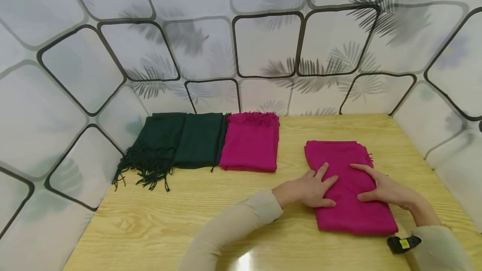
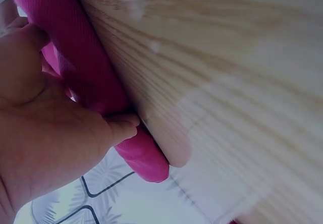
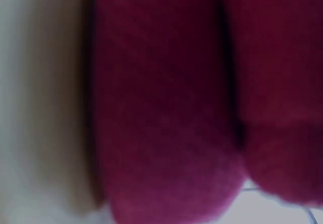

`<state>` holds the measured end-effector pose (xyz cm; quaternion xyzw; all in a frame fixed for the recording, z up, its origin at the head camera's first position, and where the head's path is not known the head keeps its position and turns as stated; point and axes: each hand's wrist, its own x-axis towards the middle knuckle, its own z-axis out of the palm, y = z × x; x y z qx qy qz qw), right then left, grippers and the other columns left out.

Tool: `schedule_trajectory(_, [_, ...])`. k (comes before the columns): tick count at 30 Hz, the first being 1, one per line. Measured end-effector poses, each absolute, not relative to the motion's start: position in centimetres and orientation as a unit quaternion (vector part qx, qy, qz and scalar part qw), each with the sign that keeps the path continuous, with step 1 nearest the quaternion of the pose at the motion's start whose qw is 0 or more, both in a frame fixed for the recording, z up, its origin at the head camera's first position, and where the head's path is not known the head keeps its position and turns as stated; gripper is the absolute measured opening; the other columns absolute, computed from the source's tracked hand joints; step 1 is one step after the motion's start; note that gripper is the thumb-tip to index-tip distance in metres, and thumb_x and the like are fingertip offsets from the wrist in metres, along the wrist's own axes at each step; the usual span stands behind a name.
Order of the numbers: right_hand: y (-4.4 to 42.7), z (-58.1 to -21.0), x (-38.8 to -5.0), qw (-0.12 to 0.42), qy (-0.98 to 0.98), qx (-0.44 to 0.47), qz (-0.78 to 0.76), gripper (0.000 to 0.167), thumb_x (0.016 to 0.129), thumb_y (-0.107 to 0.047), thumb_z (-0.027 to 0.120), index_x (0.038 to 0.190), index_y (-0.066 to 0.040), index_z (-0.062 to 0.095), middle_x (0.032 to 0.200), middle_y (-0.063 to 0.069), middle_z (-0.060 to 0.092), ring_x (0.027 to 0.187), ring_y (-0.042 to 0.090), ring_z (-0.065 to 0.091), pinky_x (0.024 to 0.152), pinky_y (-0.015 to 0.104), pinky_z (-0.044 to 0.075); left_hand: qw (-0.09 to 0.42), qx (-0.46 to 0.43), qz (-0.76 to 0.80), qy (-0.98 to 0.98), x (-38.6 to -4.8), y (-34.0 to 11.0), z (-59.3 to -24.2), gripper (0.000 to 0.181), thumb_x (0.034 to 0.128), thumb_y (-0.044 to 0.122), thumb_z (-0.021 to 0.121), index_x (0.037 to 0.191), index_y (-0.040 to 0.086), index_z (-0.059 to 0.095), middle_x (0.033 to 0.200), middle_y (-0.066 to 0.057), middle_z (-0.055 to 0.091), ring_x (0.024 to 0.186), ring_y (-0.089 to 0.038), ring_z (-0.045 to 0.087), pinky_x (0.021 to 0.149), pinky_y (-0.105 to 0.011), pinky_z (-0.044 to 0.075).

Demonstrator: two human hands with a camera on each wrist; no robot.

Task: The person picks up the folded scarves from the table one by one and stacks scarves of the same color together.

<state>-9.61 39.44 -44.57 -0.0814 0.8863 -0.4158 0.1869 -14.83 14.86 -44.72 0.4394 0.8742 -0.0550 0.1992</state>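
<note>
Beige sleeve (image 1: 231, 226), left hand (image 1: 313, 189), right hand (image 1: 388, 188), both spread on folded, fringed magenta cloth (image 1: 352, 214)

My cloth (image 1: 350, 216) is plain magenta, my sleeves (image 1: 241, 216) beige, the fringed shawl (image 1: 162, 133) dark green, the table (image 1: 150, 221) yellow wood-grained, the backdrop (image 1: 267, 45) white with a grey leaf print.

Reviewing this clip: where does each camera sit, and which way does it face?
Head: worn on the head, looking forward and down at the table and a folded magenta cloth; left hand, right hand and beige sleeves show.
Left wrist: worn there, looking at the cloth's side and the tabletop; the left hand shows.
Right wrist: worn there, facing magenta fabric very closely, blurred; no hand can be made out.
Shared: head and left wrist both show the cloth, table and left hand.
</note>
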Motion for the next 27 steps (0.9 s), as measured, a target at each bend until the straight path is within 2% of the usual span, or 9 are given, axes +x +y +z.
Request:
schedule_trajectory(6, [41.1,-45.0,-9.4,0.182,0.886,-0.066,-0.422,0.090,0.087,-0.021,0.076,0.156,-0.005,0.020,0.148,0.038,0.023,0.125,0.051,0.042,0.083,0.038,0.049,0.190,0.435,-0.078,0.877,-14.7,16.8,-45.2,0.076,0.0974,0.069,0.034,0.159,0.039,0.001,0.166,0.001,-0.013,0.148,-0.015,0.017,0.118,-0.024,0.015])
schedule_trajectory(12, [42.7,-45.2,-8.9,0.165,0.894,-0.047,-0.413,0.088,0.088,-0.020,0.075,0.155,-0.004,0.019,0.146,0.039,0.023,0.122,0.051,0.043,0.080,0.035,0.050,0.164,0.438,-0.112,0.876,-14.5,18.4,-45.8,0.073,0.0965,0.073,0.020,0.157,0.042,-0.007,0.165,0.003,-0.018,0.147,-0.015,0.016,0.119,-0.025,0.011])
schedule_trajectory(16, [43.6,-45.1,-8.6,0.160,0.900,-0.036,-0.403,0.089,0.089,-0.021,0.075,0.155,-0.003,0.018,0.145,0.041,0.022,0.121,0.052,0.044,0.080,0.037,0.049,0.153,0.437,-0.121,0.878,-14.3,19.5,-46.1,0.073,0.0945,0.075,0.013,0.156,0.043,-0.010,0.165,0.004,-0.019,0.148,-0.016,0.015,0.119,-0.027,0.011])
schedule_trajectory(23, [44.6,-45.1,-8.4,0.153,0.911,-0.014,-0.384,0.090,0.089,-0.023,0.075,0.155,-0.001,0.017,0.143,0.042,0.022,0.118,0.054,0.044,0.080,0.039,0.048,0.143,0.424,-0.139,0.884,-14.2,21.2,-46.3,0.072,0.0932,0.076,0.009,0.155,0.046,-0.012,0.165,0.006,-0.020,0.148,-0.014,0.014,0.120,-0.028,0.009])
schedule_trajectory(27, [44.7,-45.4,-8.5,0.145,0.912,-0.016,-0.383,0.090,0.089,-0.023,0.075,0.155,-0.001,0.018,0.143,0.041,0.025,0.117,0.051,0.047,0.078,0.034,0.049,0.145,0.413,-0.143,0.888,-14.2,21.6,-46.3,0.071,0.0933,0.077,0.010,0.154,0.047,-0.012,0.165,0.008,-0.019,0.148,-0.014,0.014,0.120,-0.028,0.009])
